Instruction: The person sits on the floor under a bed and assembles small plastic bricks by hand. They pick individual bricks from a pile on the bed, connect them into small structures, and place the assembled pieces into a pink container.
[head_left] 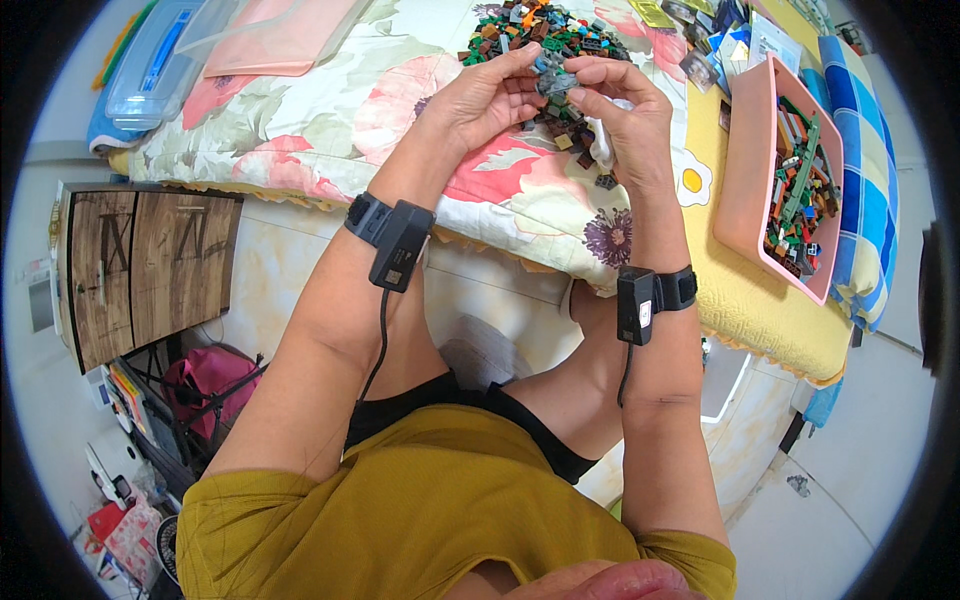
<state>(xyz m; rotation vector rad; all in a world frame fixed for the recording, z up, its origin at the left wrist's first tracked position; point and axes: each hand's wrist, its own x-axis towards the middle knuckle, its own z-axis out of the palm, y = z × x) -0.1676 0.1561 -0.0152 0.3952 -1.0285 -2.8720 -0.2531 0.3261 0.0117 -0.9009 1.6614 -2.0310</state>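
Observation:
Above a flowered cloth, both my hands meet on a small cluster of grey building bricks (pixel 555 77). My left hand (pixel 482 100) pinches its left side between thumb and fingers. On the other side, my right hand (pixel 632 108) grips it with fingertips and thumb. Something white and crumpled (pixel 601 146) shows under the right palm; whether that hand holds it I cannot tell. Just beyond and below my fingers lies a loose pile of building bricks (pixel 490 38), brown, green, black, grey and orange.
A pink bin (pixel 738 190) full of mixed bricks stands tilted on the yellow quilted cover (pixel 760 310) at right. Beside it lie a blue checked pillow (pixel 858 160) and several cards or packets (pixel 735 50). Clear plastic boxes (pixel 150 70) sit far left, above a wooden cabinet (pixel 150 260).

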